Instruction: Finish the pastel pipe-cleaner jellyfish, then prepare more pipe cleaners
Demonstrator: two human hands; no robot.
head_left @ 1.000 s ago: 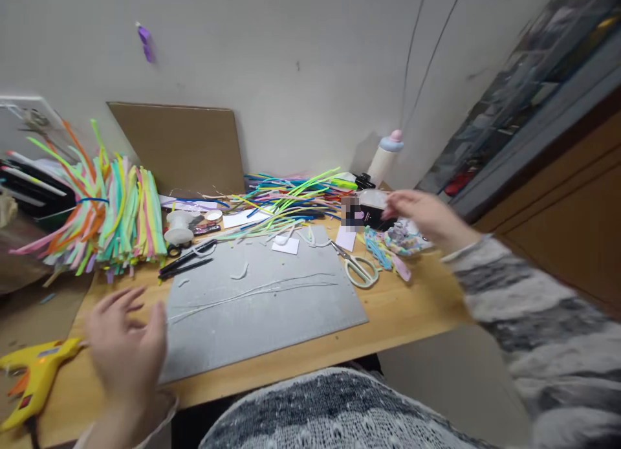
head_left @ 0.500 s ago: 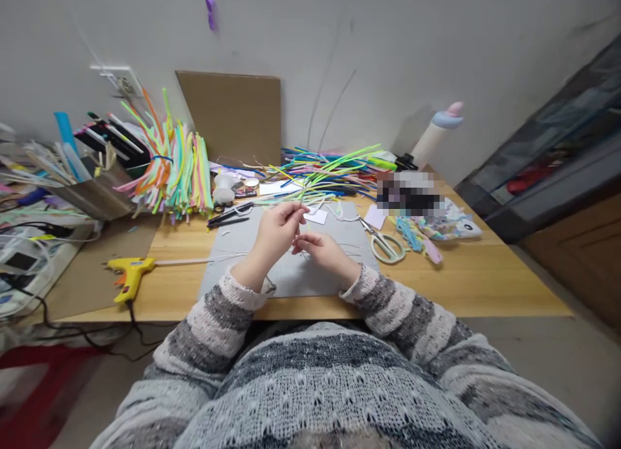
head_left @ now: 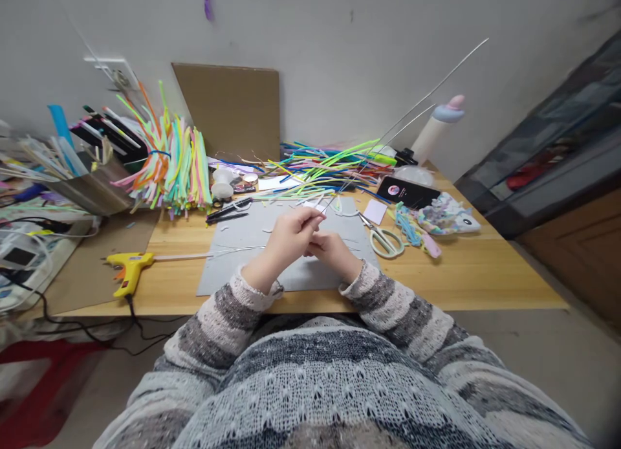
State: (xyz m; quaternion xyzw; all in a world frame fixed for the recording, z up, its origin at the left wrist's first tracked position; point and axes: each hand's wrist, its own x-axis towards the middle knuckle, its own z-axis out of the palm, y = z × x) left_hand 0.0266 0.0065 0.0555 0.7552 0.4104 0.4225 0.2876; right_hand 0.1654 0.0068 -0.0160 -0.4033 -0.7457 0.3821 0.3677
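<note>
- Well left of the grey mat (head_left: 310, 277), the curved metal holder (head_left: 92, 195) is packed with pale strips and one wide blue piece; the black rack (head_left: 127, 153) behind it holds pens.
- Nearer the mat's left side, the yellow glue gun (head_left: 130, 268) lies on the worktop (head_left: 466, 284); my left hand was beside it a second ago.
- That left hand (head_left: 290, 237) is now over the mat, its grip pinched on two thin silvery wires (head_left: 439, 87).
- My right hand (head_left: 334, 251) has come in from beyond the mat's right side and meets the left; its fingers are curled, but I can't tell whether this grip has a wire.
- The wires stood nearly upright half a second ago; now they slant from over the mat up past its far right corner. I judge I'm turning them between my fingers, to handle them with both hands.
- Beyond that corner stands the white bottle (head_left: 431, 137), contents hidden.
- Right of the mat lies the pastel pouch (head_left: 449, 217); I can't make out its contents.
</note>
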